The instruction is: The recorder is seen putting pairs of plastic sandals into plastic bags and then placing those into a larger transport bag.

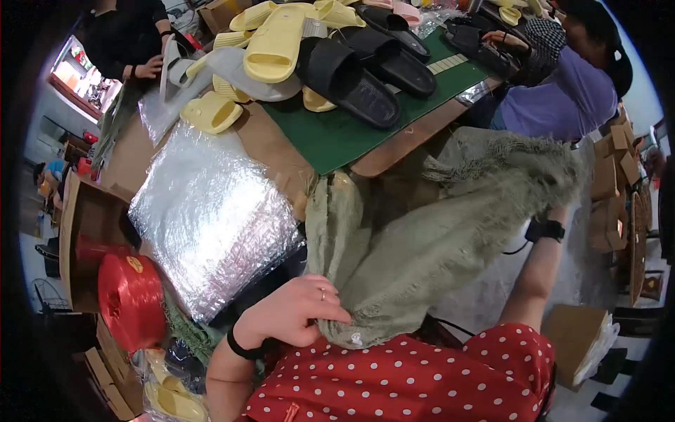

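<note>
A grey-green woven sack (436, 239) hangs spread between my hands, in front of my red polka-dot top. My left hand (295, 313) grips its lower frayed edge close to my chest. My right arm reaches up on the right, with a black watch at the wrist. My right hand (562, 211) is mostly hidden behind the sack's upper corner, which it holds up.
A silver foil bag (211, 218) lies on the table (394, 151), beside a green mat (337, 133) piled with yellow and black slippers (330, 49). A red spool (130, 299) sits at the lower left. Two other people work at the far side. Cardboard boxes (612, 183) stand right.
</note>
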Demonstrator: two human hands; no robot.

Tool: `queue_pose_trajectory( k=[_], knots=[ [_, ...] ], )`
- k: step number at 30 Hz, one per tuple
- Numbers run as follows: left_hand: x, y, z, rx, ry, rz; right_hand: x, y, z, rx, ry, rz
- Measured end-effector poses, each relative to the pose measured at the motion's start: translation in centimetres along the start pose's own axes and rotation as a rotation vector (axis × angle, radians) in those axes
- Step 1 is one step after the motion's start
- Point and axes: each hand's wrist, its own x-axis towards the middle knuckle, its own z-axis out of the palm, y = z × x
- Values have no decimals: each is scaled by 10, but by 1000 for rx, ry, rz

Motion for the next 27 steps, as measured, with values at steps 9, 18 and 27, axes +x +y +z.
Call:
queue_pose_trajectory(
  k=[9,18,27],
  knots=[
    [17,-4,30,282,-164,-284,-125,-75,38,-188,-13,-67],
    [10,-22,45,460,-54,-157,-201,-201,-29,-353,213,-441],
    [-28,0,3,566,169,-245,-378,-361,-119,692,681,-1159]
  ],
)
